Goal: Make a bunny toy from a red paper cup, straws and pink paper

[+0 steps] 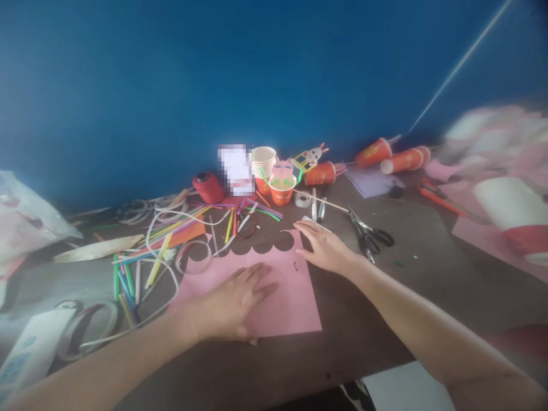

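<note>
A sheet of pink paper [295, 302] lies flat on the dark table, its far edge cut into a row of scalloped curves. Across its left half my left hand [240, 299] rests with the fingers spread. My right hand [325, 248] is at the sheet's far right corner, fingers stretched out and touching the paper's edge. Just right of that hand lie black-handled scissors [369, 235]. A small white piece [315, 222] shows partly behind its fingers. A roll of clear tape [193, 257] sits at the sheet's far left corner.
Loose coloured straws [132, 279] and a white cable [175, 279] spread over the left side. Behind the paper stand a red thread spool [208, 187], stacked paper cups [264, 162] and a decorated cup [282, 191]. More red cups [406, 160] lie at the right, near a red-handled tool [440, 200].
</note>
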The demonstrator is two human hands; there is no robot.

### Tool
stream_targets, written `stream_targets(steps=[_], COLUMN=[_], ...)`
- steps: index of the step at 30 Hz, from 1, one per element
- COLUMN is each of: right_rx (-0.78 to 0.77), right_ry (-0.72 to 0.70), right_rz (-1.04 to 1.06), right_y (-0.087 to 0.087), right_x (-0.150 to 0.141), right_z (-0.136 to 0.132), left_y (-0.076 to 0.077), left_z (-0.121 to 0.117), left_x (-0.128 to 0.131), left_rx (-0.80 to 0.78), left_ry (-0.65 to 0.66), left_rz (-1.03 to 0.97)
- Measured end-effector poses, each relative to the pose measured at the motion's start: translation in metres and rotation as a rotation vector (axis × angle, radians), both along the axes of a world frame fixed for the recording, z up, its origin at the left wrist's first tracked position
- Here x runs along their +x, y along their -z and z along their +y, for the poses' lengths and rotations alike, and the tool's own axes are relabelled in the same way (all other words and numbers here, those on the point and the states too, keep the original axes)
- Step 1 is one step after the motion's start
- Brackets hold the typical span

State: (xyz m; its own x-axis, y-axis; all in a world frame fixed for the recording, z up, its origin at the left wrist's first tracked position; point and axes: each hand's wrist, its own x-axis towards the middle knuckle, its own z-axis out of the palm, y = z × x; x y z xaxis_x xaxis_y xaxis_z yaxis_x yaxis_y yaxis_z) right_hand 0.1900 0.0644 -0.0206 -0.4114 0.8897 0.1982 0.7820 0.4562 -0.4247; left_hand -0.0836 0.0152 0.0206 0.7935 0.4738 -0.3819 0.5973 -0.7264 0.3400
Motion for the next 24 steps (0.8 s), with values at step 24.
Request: stream_targets(steps=[24], right_rx=[-0.015], right_ry=[-0.053], right_rz=[-0.038], right_y=[0.002], right_x=[-0.005], right_z=[0.008], left_y=[-0.015], left_z=[-0.02], left_x=[-0.077], left_rx=[0.052], left_ry=[-0.157], left_rz=[0.281])
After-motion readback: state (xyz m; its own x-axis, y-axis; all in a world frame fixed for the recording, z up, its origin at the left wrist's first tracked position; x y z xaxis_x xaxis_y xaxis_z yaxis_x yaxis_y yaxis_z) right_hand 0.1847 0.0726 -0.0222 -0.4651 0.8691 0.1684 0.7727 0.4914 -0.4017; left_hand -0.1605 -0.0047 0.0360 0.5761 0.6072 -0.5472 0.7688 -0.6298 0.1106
